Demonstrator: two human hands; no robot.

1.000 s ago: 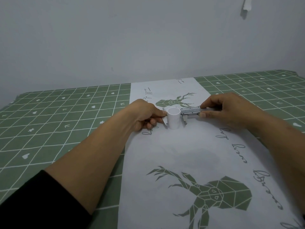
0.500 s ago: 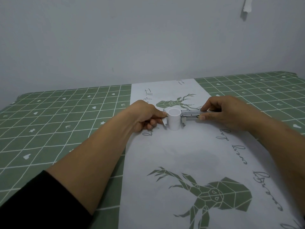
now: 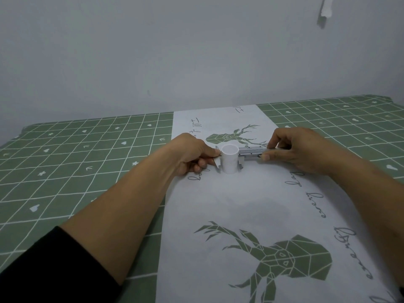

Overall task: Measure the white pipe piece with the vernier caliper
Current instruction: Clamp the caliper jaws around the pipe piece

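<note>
Unmoved: two hands (image 3: pixel 192 154) (image 3: pixel 299 149), one caliper (image 3: pixel 250 152), one pipe (image 3: pixel 229 159).

Both forearms outstretched, left hand (image 3: pixel 192 155) and right hand (image 3: pixel 299 149) in pinching grip.

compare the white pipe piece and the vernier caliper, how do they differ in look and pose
The white pipe piece is a short, plain white tube; the vernier caliper is long, thin, grey metal. The pipe stands upright on the tablecloth, open end up; the caliper lies level, its jaws at either side of the pipe. Both sit between the left hand and right hand.
</note>
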